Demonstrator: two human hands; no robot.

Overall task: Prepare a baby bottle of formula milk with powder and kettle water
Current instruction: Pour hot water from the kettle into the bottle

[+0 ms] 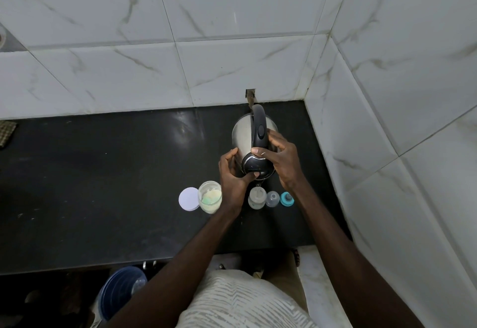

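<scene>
A steel kettle (241, 136) with a black handle and lid is tilted toward me, its spout right above the open baby bottle (257, 198) on the black counter. My right hand (280, 158) grips the kettle's handle. My left hand (232, 175) holds the kettle's side and its lid near the spout. To the right of the bottle stand the clear cap (272, 198) and the teal teat ring (287, 199). An open jar of formula powder (209, 196) sits left of my left wrist, with its white lid (189, 198) lying flat beside it.
The black counter (103, 185) ends at tiled walls behind and on the right, forming a corner close to the kettle. A wall fitting (250, 96) sits behind the kettle. A blue-lidded container (121, 291) stands below the counter's front edge. A woven mat (6, 134) lies at far left.
</scene>
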